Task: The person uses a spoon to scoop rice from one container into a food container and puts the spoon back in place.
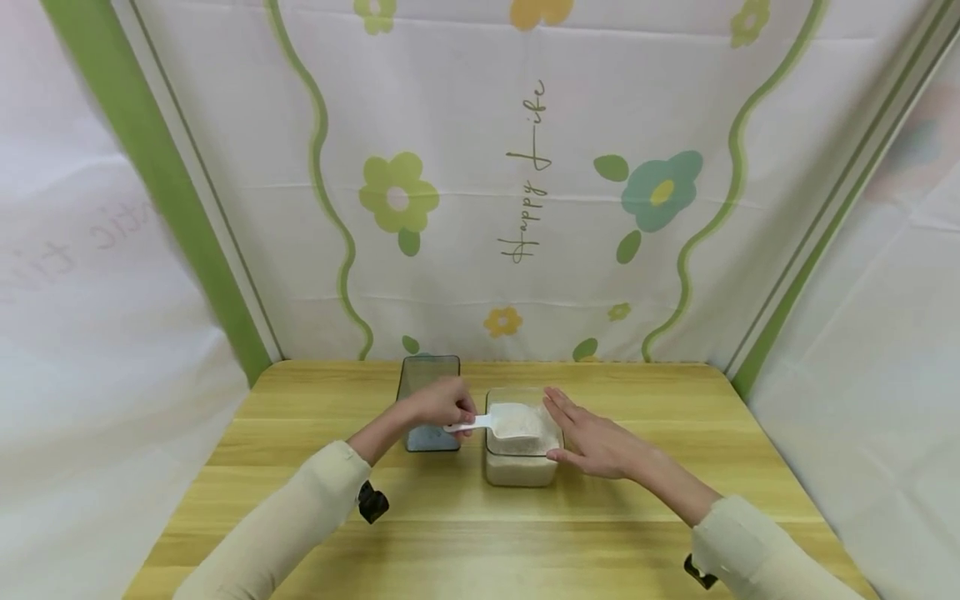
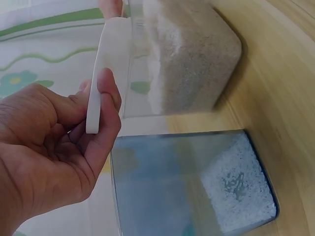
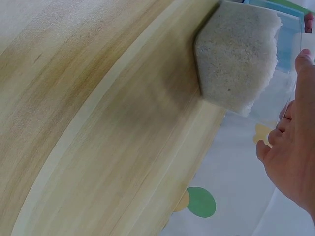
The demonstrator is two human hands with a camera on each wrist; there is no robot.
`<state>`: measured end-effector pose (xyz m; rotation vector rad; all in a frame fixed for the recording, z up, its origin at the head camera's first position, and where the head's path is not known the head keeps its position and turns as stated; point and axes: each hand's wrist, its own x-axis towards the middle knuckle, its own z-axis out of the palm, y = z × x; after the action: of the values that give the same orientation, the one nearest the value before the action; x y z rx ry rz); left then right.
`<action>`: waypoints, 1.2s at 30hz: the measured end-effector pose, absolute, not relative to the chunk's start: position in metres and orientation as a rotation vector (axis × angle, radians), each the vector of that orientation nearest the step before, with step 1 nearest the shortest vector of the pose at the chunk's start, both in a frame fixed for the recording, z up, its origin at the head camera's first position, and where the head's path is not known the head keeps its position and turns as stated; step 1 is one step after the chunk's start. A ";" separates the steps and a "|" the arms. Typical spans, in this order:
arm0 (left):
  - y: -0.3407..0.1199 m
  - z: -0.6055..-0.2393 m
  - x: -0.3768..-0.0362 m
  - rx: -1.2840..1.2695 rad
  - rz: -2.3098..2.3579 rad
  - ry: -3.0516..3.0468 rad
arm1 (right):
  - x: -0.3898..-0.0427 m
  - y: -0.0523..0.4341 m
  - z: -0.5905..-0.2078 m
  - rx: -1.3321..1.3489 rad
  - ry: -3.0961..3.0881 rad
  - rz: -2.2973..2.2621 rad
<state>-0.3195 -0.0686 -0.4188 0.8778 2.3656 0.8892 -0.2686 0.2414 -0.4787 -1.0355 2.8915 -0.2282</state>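
My left hand (image 1: 447,403) pinches the handle of a white scoop (image 1: 480,422) between thumb and fingers. The scoop's bowl is over a clear container (image 1: 522,451) of rice (image 1: 521,471), and pale grains seem to lie in it. On the container's right side rests my right hand (image 1: 600,442), its fingers extended along the rim and the thumb nearer the front. A bluish see-through container (image 2: 152,182) stands to the left, partly behind my left hand in the head view. The left wrist view shows a shallow layer of rice (image 2: 241,187) at its bottom.
Both containers stand on a wood-grain table (image 1: 420,542). A white cloth (image 1: 465,108) with printed flowers hangs behind the table, and white cloth sides (image 1: 885,375) flank it.
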 end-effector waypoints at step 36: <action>-0.122 -0.401 -0.319 0.694 1.289 2.215 | -0.268 0.243 -0.483 -1.078 2.926 -0.251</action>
<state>-0.3188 -0.1218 -0.4005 0.6936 2.2149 1.2886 -0.2681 0.2433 -0.4833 -1.0776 2.9257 -0.2507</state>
